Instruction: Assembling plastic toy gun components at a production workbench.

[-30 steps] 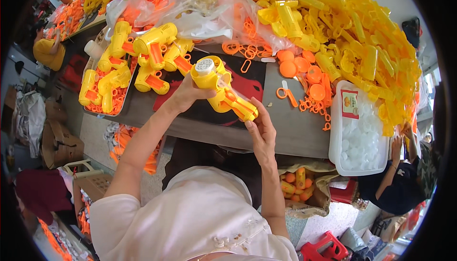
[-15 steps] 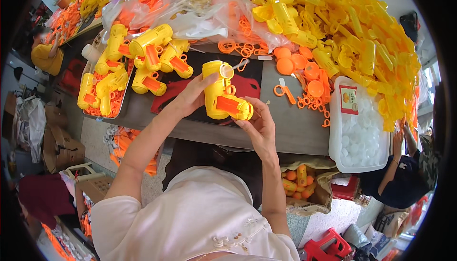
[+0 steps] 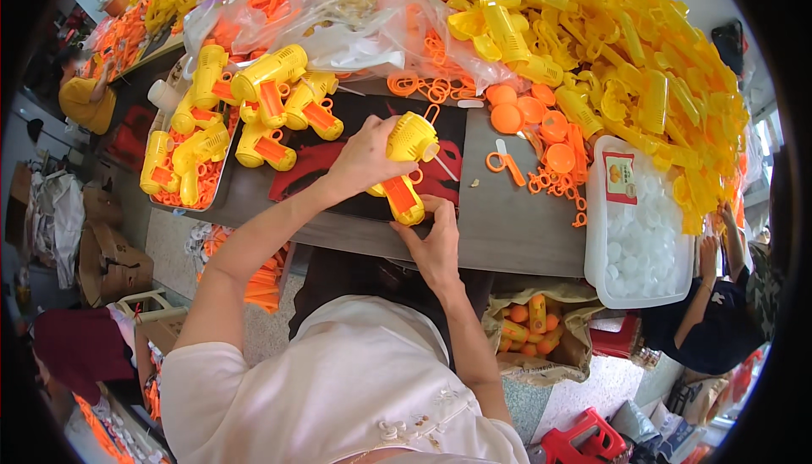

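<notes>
A yellow hairdryer-shaped plastic toy (image 3: 407, 136) with an orange strip on its handle is between my hands, above a dark red-and-black mat (image 3: 330, 178). My left hand (image 3: 368, 159) wraps round its slotted barrel, which is tilted with one end facing right. The thumb and fingers of my right hand (image 3: 436, 240) close on the lower end of the handle. A small orange loop sticks up behind the barrel, and a thin pale rod shows by its right end. Similar toys (image 3: 269, 75) lie at the left, several in an orange-filled tray (image 3: 203, 203).
A large heap of yellow plastic parts (image 3: 626, 66) covers the back right. Orange discs (image 3: 554, 126) and rings lie before it. A white tub (image 3: 596, 236) of translucent pieces stands at the right table edge. Clear plastic bags (image 3: 338, 16) lie at the back. Co-workers sit on both sides.
Both hands have turned the toy, so its barrel now tilts with an end facing right and its handle points down. My right hand has moved down and slightly left.
</notes>
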{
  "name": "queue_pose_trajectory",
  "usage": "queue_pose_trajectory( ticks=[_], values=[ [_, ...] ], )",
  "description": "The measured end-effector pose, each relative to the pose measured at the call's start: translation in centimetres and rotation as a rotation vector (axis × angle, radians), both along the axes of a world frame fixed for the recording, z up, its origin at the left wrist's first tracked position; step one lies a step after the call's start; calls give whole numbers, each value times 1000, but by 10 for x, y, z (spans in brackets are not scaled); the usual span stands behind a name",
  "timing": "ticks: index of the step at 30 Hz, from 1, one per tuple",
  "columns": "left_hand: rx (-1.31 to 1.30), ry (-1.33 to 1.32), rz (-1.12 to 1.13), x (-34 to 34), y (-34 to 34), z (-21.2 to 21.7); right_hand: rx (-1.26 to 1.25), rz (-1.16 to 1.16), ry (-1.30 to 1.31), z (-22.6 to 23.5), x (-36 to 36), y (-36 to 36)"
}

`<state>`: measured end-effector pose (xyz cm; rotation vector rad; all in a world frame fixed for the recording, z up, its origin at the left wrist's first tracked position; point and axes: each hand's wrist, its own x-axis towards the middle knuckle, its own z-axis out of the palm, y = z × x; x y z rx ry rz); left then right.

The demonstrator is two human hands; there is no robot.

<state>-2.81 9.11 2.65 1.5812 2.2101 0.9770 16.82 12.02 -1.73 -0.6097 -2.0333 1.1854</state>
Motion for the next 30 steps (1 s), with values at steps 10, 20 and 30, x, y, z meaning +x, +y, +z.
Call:
queue_pose_trajectory(
  ticks=[10,20,30],
  values=[
    [-100,284,-417,-15,18,13,-615,-22,108,17,1,80],
    [-214,232,-501,-5,19,16,-783,418,-212,36,-4,101],
    [-214,214,-492,-2,20,22,-811,426,-189,33,-5,102]
  ],
)
